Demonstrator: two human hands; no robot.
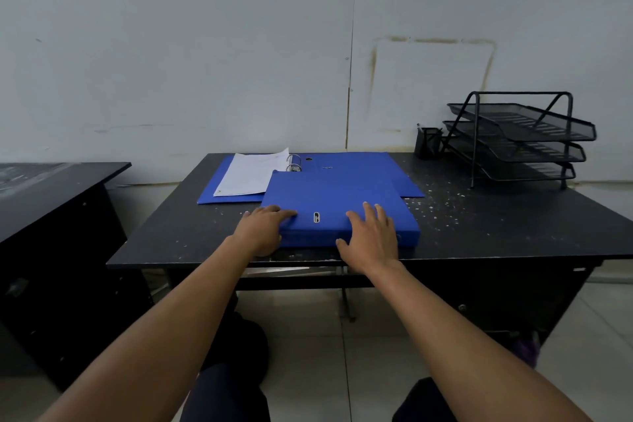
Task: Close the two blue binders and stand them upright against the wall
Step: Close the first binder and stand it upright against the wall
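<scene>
Item one, near binder (337, 205): blue lever-arch type, cover down and closed, lying flat at the front edge of the black tabletop (496, 223), spine toward the person, a metal-rimmed finger slot showing near the spine. Item two, far binder (356, 163): same blue, lying open at 12 o'clock from the first, partly under its far edge, white sheets (250, 175) on its left leaf and ring arches (294, 163) exposed at centre. Left hand (262, 226): grip curled round the near-left corner of the closed binder, thumb on the cover, fingers wrapping the edge; it appears to pinch that corner lightly. Right hand (371, 233): grip spread, palm and fingers flat on the cover toward the spine's right half, pressing rather than clasping. Wall (205, 62): pale, directly behind the tabletop at 12 o'clock. At 2 o'clock stand a black mesh letter tray (520, 134) and a pen cup (428, 142), well apart from both binders. Step in hand, by judgement: the near binder is shut and ready to be raised. Handling note: take both side edges so the cover cannot fall open, tip it up on its lower edge, and carry it over the open binder, not across the rings. The free wall stretch at 12 to 1 o'clock is covered by the open binder, so closing that one first may serve better.
</scene>
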